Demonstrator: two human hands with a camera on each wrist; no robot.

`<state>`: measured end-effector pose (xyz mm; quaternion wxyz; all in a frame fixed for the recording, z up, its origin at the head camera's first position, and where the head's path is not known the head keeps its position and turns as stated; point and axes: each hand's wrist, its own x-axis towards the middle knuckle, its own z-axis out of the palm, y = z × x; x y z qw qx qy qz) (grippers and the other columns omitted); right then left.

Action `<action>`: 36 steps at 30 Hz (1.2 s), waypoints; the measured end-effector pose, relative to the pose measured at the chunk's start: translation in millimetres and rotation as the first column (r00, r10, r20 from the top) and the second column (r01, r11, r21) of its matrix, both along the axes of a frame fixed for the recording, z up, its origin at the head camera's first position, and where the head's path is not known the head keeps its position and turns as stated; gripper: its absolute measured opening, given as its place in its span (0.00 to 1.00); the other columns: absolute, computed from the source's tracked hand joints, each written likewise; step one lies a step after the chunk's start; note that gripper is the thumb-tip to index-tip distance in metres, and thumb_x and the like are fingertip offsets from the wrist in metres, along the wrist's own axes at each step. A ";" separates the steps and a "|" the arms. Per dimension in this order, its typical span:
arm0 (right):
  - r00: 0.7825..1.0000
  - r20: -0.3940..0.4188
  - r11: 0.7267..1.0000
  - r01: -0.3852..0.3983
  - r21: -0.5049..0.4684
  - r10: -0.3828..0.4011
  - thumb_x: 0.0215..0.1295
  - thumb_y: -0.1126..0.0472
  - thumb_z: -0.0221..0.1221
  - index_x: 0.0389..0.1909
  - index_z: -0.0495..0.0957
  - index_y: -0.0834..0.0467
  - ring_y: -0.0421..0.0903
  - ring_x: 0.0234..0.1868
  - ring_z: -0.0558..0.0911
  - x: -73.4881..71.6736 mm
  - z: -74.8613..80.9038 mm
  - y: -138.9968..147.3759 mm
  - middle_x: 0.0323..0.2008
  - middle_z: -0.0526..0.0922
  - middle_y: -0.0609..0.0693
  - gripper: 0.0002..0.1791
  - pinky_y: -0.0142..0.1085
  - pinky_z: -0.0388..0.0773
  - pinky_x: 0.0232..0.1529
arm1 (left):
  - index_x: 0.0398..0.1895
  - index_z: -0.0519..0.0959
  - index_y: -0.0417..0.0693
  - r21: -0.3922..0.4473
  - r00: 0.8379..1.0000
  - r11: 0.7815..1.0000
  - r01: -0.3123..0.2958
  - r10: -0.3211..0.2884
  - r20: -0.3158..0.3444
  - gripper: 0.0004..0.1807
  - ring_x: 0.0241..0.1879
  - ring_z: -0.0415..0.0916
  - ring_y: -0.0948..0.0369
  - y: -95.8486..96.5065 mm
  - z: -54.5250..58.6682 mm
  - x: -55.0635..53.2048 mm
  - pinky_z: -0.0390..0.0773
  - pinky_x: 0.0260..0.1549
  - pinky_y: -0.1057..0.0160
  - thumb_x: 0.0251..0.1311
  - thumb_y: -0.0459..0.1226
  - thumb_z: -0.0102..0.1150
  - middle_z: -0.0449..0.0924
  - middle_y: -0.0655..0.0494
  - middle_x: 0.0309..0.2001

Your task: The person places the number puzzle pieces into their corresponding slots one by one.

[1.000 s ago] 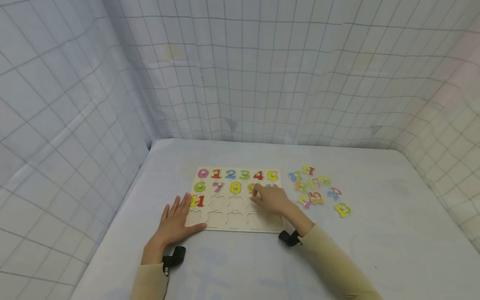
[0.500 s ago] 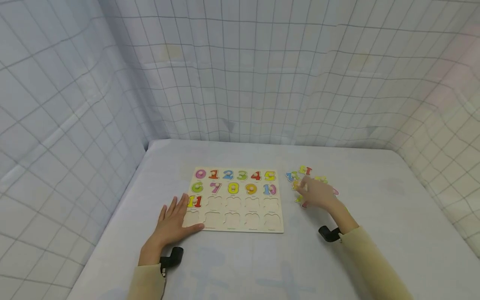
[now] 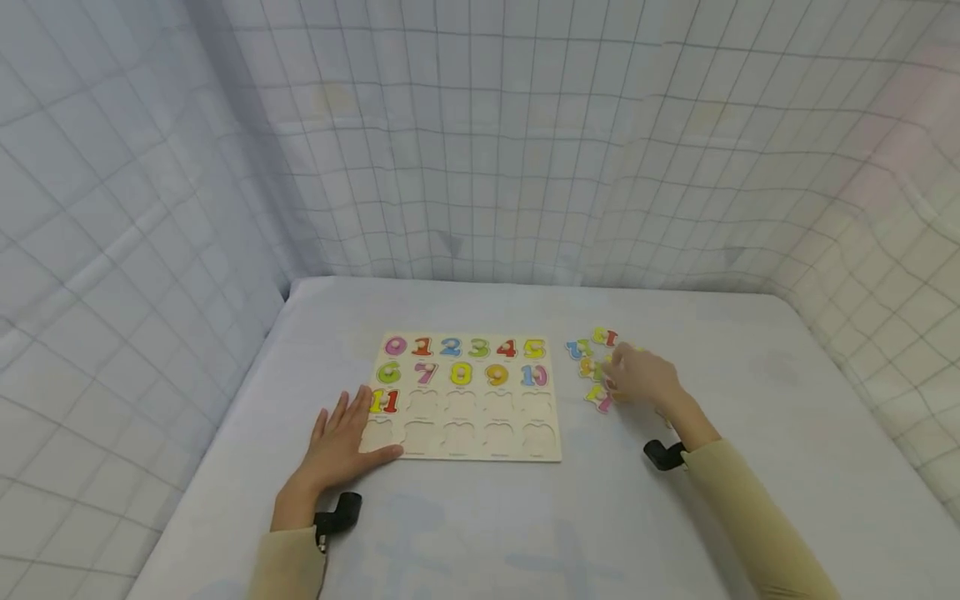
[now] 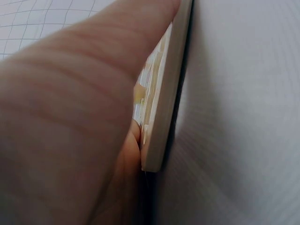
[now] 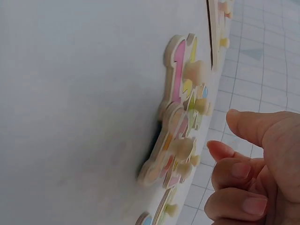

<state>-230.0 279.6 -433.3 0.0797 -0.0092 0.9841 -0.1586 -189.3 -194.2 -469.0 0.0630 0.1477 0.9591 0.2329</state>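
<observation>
Number board (image 3: 480,455) just below centre of frame, touched along left edge by widely spread left hand (image 3: 333,446); right hand (image 3: 643,379), thumb parted, nothing visibly held, poised over loose number pieces (image 3: 597,398) right of centre; piece apparently being chosen, knob (image 5: 182,149) pinch seemingly needed next

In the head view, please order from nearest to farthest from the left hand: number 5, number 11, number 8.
1. Number 11: third row, left end, beside the left hand.
2. Number 8: second row, middle.
3. Number 5: top row, right end.
</observation>
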 end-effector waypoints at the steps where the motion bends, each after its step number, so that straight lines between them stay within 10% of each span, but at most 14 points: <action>1: 1.000 0.009 1.000 0.003 0.009 -0.003 0.70 0.46 0.49 0.43 0.75 0.61 0.46 0.21 0.72 -6.0 1.3 -2.9 0.19 0.75 0.48 0.21 0.38 0.68 0.20 | 0.74 0.42 0.35 -0.003 1.000 1.000 0.000 0.000 0.002 0.62 0.72 0.29 0.43 0.1 0.6 -0.2 0.25 0.63 0.42 0.50 0.67 0.56 0.39 0.39 0.74; 10: 0.998 -0.014 0.998 0.063 -0.014 -0.063 0.72 0.45 0.47 0.12 0.72 0.56 0.43 0.14 0.68 -36.6 -3.1 -32.8 0.12 0.70 0.47 0.29 0.33 0.63 0.16 | 0.74 0.42 0.35 -0.004 1.000 1.000 -0.005 0.005 0.014 0.62 0.72 0.29 0.43 2.3 0.6 1.4 0.25 0.63 0.41 0.50 0.67 0.57 0.39 0.39 0.74; 22: 0.987 -0.010 0.978 0.158 0.137 -0.158 0.73 0.49 0.42 0.30 0.77 0.63 0.51 0.24 0.74 -54.3 -10.6 -53.2 0.18 0.75 0.53 0.24 0.48 0.74 0.35 | 0.74 0.41 0.37 -0.014 1.000 1.000 -0.013 0.014 0.010 0.62 0.72 0.28 0.44 1.0 0.9 1.6 0.24 0.63 0.42 0.50 0.68 0.56 0.38 0.40 0.74; 29: 0.994 -0.105 0.994 0.053 0.098 -0.043 0.70 0.55 0.46 0.41 0.73 0.64 0.49 0.19 0.72 -45.7 -1.6 -60.6 0.16 0.73 0.52 0.16 0.44 0.71 0.25 | 0.74 0.42 0.36 -0.015 1.000 1.000 -0.010 0.010 0.009 0.62 0.72 0.29 0.44 1.1 1.1 1.8 0.25 0.64 0.42 0.50 0.67 0.56 0.39 0.40 0.74; 36: 0.965 -0.223 0.989 -0.121 0.085 0.137 0.70 0.56 0.48 0.32 0.65 0.58 0.44 0.15 0.64 -35.4 18.8 -90.0 0.15 0.65 0.48 0.10 0.34 0.56 0.15 | 0.74 0.42 0.37 -0.010 1.000 1.000 -0.007 0.007 0.006 0.62 0.72 0.29 0.44 -1.5 -2.4 -0.2 0.25 0.63 0.42 0.50 0.68 0.56 0.39 0.40 0.74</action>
